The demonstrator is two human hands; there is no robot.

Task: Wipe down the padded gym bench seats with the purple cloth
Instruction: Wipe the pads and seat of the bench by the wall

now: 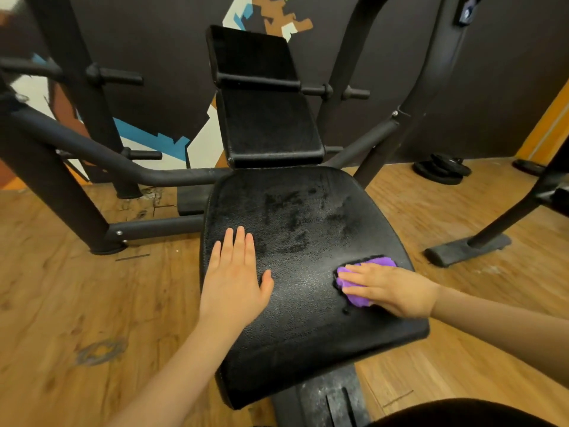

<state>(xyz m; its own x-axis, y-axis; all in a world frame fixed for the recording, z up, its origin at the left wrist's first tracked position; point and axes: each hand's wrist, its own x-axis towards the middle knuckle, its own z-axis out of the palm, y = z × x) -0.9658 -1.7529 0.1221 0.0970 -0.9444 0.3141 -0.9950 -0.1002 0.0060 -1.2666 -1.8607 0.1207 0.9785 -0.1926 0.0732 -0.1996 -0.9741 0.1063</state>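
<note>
Pressure is what this step seems to need most, and the right hand (391, 288) is well placed to give it: it lies flat on the bunched purple microfibre cloth (354, 291), fingers extended and close together, pressing the cloth onto the right-hand part of the wide black textured vinyl seat pad (301, 328), close to its right edge. The left hand (235, 272) rests palm down on the left part of the same pad, fingers straight and slightly spread, holding nothing and apparently steadying the seat. Dull streaky smears (295, 223) show across the middle and far half of the pad, so the wipe looks only partly done. To do it well, the cloth would best travel in long overlapping passes from edge to edge, working up into those smears, with the palm kept over the cloth so that it does not roll out from under the fingers. The left hand covers a patch that will need wiping too. Beyond the seat, the narrow black padded backrest (268, 127) rises on the dark steel frame (92, 149) and probably awaits its turn.
</note>
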